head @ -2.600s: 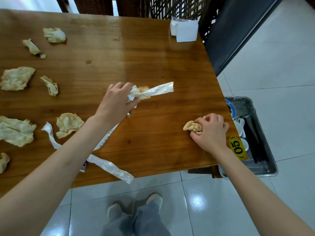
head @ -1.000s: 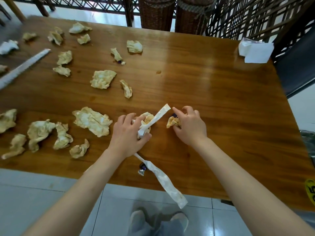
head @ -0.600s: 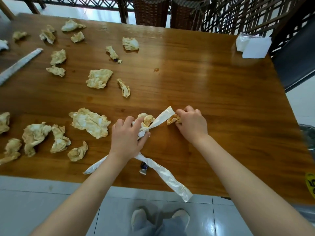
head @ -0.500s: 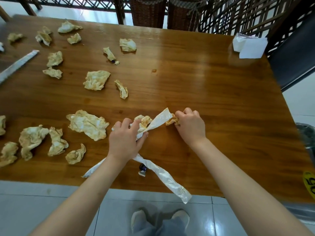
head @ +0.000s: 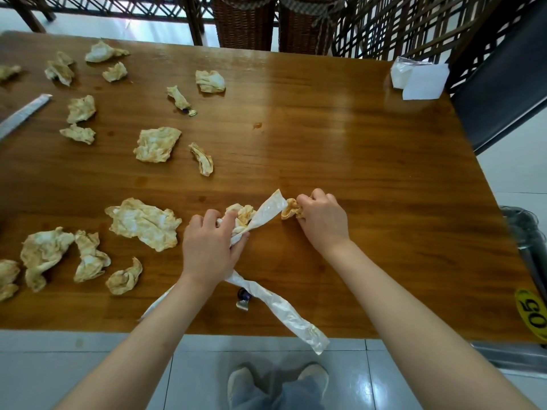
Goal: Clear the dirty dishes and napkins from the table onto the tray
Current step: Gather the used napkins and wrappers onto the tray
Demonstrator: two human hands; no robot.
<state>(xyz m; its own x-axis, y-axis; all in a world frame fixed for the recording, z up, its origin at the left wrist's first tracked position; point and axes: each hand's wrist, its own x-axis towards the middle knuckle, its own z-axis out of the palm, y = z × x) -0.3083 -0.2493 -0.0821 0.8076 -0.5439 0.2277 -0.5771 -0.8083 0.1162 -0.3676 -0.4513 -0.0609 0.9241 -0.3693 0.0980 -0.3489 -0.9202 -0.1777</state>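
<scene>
- The left hand (head: pixel 210 250) was curled round a bundle: one stained napkin (head: pixel 241 214) and long plastic wrappers (head: pixel 268 211), one end sticking up toward the right hand.
- The right hand (head: pixel 322 221) pinched one small crumpled napkin (head: pixel 290 209) in its fingertips, low over the table (head: pixel 370 179), just beside the wrapper's upper end.
- Two wrapper tails hung below the left hand: one (head: pixel 284 313) trailing past the near table edge, one (head: pixel 159 303) running under the left forearm.
- One small dark cap-like scrap (head: pixel 243 297) lay near the table edge, between the two tails.
- Left of the left hand lay one large flat napkin (head: pixel 145 223); further left, at least four crumpled ones (head: pixel 88 257), with the outermost cut off by the frame edge.
- In the middle of the table lay two more napkins (head: pixel 157 145), and beyond them about eight smaller wads (head: pixel 210 81) scattered toward the far left corner.
- One long silvery strip (head: pixel 23 113) lay at the left edge.
- One pack of white tissues (head: pixel 418 78) stood at the far right corner.
- One yellow tag reading "05" (head: pixel 534 313) sat at the near right corner.
- The tray (head: pixel 503 355) showed only as a metal rim below the table's right end.
</scene>
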